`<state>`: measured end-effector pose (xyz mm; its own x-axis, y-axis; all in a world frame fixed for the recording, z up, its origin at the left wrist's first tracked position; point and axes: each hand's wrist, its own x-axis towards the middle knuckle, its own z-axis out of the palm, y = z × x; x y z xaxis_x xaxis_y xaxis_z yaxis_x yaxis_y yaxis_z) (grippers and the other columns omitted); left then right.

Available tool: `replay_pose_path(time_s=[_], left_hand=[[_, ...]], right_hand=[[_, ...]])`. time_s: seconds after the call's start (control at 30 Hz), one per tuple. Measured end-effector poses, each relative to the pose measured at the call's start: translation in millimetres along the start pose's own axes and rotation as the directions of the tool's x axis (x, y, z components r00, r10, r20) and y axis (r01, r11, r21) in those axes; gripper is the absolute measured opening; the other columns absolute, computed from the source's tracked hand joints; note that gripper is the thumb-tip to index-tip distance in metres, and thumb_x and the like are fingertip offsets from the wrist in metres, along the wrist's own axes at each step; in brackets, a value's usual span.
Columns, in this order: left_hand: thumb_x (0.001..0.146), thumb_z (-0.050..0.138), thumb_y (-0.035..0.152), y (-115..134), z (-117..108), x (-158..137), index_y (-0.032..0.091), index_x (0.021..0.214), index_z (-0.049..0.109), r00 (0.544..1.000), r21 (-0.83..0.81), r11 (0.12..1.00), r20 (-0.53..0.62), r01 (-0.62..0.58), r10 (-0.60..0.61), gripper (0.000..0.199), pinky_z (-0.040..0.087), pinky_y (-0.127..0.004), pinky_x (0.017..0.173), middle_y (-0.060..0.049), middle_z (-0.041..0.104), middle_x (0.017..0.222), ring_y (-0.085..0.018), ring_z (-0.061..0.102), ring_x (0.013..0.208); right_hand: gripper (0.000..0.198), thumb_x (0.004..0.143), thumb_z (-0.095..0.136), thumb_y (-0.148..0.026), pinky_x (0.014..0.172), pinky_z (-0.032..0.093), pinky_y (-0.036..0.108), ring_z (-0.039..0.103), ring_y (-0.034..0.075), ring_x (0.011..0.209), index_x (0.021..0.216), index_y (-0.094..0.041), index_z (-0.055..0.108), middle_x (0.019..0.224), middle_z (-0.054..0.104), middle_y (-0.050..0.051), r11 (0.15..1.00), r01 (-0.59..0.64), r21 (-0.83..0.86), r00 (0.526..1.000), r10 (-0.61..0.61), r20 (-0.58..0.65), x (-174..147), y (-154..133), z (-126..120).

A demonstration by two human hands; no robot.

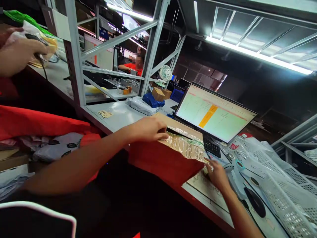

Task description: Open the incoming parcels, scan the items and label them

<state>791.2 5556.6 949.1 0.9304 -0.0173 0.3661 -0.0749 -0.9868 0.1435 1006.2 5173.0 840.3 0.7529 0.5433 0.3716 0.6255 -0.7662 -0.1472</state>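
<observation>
A cardboard box (165, 162) stands tilted at the table's front edge, its top open and its near side in red-tinted shade. Inside it sit brown packs in shiny clear wrap (184, 143). My left hand (151, 129) is closed over the box's near left rim, fingers curled inward. At the opposite end, my right hand (215, 173) has its fingers bent against the right corner of the box, partly hidden there. A far flap (178, 125) lies raised behind the packs.
Behind the box are a lit monitor (213, 112) and a keyboard (211, 147). White perforated baskets (284, 198) and a black mouse (255, 201) lie right. A grey rack post (75, 53) rises left; beyond it a co-worker's hand (22, 53) holds a dark scanner. Parcels (142, 105) lie behind.
</observation>
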Motion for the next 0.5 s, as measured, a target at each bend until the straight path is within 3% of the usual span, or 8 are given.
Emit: replay_pose_path(time_s=[0.1,0.17,0.23,0.33,0.43,0.5], left_hand=[[0.1,0.064,0.064,-13,1,13,0.023,0.131,0.077,0.997,0.035,0.999,0.078,-0.016,0.014,0.053,0.049,-0.04,0.101,-0.012,0.076,0.134,-0.034,0.069,0.124],[0.1,0.058,0.072,-19,7,14,0.021,0.144,0.071,0.997,0.029,0.999,0.073,-0.016,0.013,0.069,0.044,-0.045,0.114,-0.014,0.069,0.148,-0.036,0.062,0.139],[0.098,0.055,0.079,-23,11,13,0.021,0.143,0.072,0.997,0.026,1.0,0.071,-0.014,0.013,0.076,0.042,-0.048,0.118,-0.015,0.07,0.147,-0.037,0.061,0.14],[0.095,0.051,0.085,-23,12,11,0.017,0.134,0.076,0.998,0.05,0.999,0.064,0.013,-0.016,0.082,0.046,-0.049,0.113,-0.018,0.075,0.134,-0.038,0.067,0.128],[0.096,0.049,0.086,-21,13,6,0.013,0.135,0.071,0.995,0.076,0.997,-0.1,-0.006,0.014,0.086,0.047,-0.048,0.112,-0.019,0.071,0.135,-0.037,0.064,0.126],[0.096,0.049,0.087,-19,16,1,0.013,0.134,0.067,0.965,0.096,0.994,-0.254,-0.043,0.066,0.086,0.046,-0.049,0.113,-0.02,0.07,0.134,-0.037,0.062,0.125]], right_hand=[[0.054,0.103,0.053,-0.055,0.104,0.059,0.05,0.075,0.033,0.108,0.133,-0.017,0.075,0.125,0.077,0.019,0.972,0.109,0.208,0.976,-0.064,-0.209,45,-38,-52],[0.056,0.102,0.058,-0.058,0.111,0.055,0.048,0.072,0.031,0.118,0.136,-0.017,0.074,0.13,0.075,0.016,0.935,0.26,0.242,0.946,-0.196,-0.26,76,-71,-77],[0.061,0.098,0.066,-0.06,0.114,0.052,0.047,0.068,0.031,0.127,0.141,-0.018,0.072,0.138,0.07,0.016,0.896,0.367,0.25,0.93,-0.346,-0.125,103,-103,-87],[0.061,0.093,0.074,-0.059,0.108,0.053,0.045,0.069,0.032,0.121,0.138,-0.018,0.075,0.133,0.071,0.017,0.918,0.366,0.154,0.914,-0.386,0.123,125,-135,-84],[0.051,0.103,0.06,-0.057,0.094,0.052,0.042,0.071,0.031,0.108,0.132,-0.018,0.077,0.122,0.077,0.015,0.907,0.419,-0.026,0.895,-0.409,0.176,124,-145,-79],[0.049,0.11,0.045,-0.053,0.082,0.048,0.039,0.072,0.029,0.096,0.129,-0.021,0.078,0.107,0.079,0.013,0.882,0.452,-0.129,0.887,-0.43,0.171,119,-142,-82]])
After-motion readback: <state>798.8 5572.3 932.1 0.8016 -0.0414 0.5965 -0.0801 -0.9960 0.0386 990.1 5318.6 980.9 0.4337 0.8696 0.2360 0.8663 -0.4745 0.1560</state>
